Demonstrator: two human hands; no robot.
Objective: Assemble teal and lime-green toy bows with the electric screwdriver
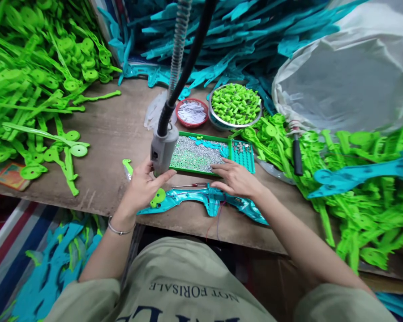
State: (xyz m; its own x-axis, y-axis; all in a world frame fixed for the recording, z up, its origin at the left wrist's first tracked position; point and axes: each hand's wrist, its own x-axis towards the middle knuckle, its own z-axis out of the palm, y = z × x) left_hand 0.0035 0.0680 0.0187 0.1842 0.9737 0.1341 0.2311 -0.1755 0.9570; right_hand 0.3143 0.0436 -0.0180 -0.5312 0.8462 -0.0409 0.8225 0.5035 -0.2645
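At the near edge of the wooden bench (114, 134), left hand (143, 185) is wrapped around the grey body of a hanging power screwdriver (163, 150), fingers closed on its lower housing, thumb side toward the tray; black cable and coiled hose rise from its top out of view. Right hand (237, 179) lies flat, fingers spread and holding nothing, fingertips at the front edge of the green tray (201, 154) of small silver screws, palm over the teal plastic toy shell (208, 199). Shell lies lengthwise along the bench edge between both hands, thin red wires dangling off it, a green disc part (159, 197) touching its left end. A red-handled screwdriver (191, 185) lies just behind the shell. Judgement: shell looks light, stiff, thin-walled and glossy, so likely to slide; best pinned flat at its wide middle, clear of the wires. Driver looks heavier but cable-hung; grip low on the housing. Behind the tray: red bowl (192, 112), metal bowl of green pieces (235, 105). Green and teal part heaps surround.
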